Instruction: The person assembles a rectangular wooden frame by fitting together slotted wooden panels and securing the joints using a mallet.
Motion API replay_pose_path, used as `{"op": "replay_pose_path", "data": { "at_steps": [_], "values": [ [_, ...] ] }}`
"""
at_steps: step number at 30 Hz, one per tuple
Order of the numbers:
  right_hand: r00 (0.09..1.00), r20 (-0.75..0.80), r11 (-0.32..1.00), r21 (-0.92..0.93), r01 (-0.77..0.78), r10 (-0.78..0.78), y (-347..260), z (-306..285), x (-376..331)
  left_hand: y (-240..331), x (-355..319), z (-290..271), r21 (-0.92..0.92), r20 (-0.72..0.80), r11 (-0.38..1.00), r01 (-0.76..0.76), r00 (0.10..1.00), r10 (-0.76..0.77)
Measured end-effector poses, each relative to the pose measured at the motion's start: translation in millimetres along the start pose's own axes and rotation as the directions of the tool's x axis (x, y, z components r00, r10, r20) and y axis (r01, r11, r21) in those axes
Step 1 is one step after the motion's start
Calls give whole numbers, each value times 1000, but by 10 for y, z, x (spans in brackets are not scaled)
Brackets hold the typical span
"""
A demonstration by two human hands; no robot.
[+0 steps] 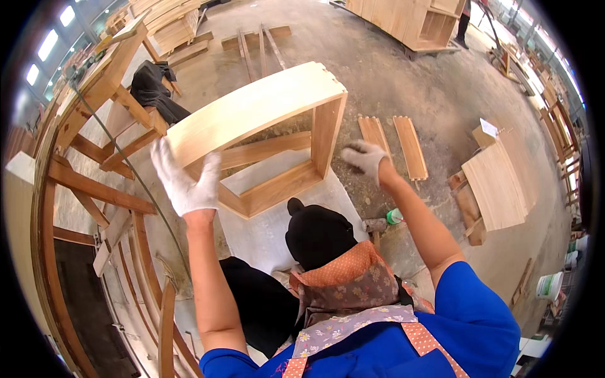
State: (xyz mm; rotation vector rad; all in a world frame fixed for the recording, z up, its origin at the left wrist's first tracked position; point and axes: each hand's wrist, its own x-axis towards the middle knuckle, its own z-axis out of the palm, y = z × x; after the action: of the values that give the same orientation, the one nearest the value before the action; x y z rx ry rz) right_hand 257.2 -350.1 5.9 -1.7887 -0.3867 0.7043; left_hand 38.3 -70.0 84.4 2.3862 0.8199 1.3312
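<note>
A pale wooden box frame (255, 113), with finger joints at its far right corner, stands on edge on a white sheet (265, 236) on the floor. My left hand (188, 178), in a white glove, lies against its near left corner with fingers spread. To the right of the frame, my right hand (367, 159), also gloved and slightly blurred, is apart from it with fingers loosely spread. Near my knees is a hammer (376, 225), partly hidden, next to a small green-and-white container (394, 216).
Two jointed wooden boards (411, 148) lie right of the frame. A stack of panels (496, 184) sits farther right. On my left stands a wooden workbench (104, 186) with black cloth (153, 88) beyond it. Behind are timber strips (261, 47) and a cabinet (403, 22); a white bucket (549, 286) is far right.
</note>
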Motion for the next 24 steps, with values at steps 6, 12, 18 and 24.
{"op": "replay_pose_path", "data": {
  "at_steps": [6, 12, 18, 24],
  "values": [
    [945, -172, 914, -350, 204, -277, -174, -262, 694, 898, 404, 499, 240, 550, 832, -500, 776, 308],
    [963, -121, 880, -446, 166, -243, -529, -36, 917, 901, 650, 1087, 341, 749, 777, -529, 652, 116],
    [972, -134, 877, -467, 112, -195, -379, 125, 995, 876, 616, 1196, 387, 762, 767, -512, 646, 47],
    [933, -33, 923, -167, 347, -357, 96, 15, 1040, 897, 660, 1241, 358, 765, 766, -534, 638, 87]
  ]
}}
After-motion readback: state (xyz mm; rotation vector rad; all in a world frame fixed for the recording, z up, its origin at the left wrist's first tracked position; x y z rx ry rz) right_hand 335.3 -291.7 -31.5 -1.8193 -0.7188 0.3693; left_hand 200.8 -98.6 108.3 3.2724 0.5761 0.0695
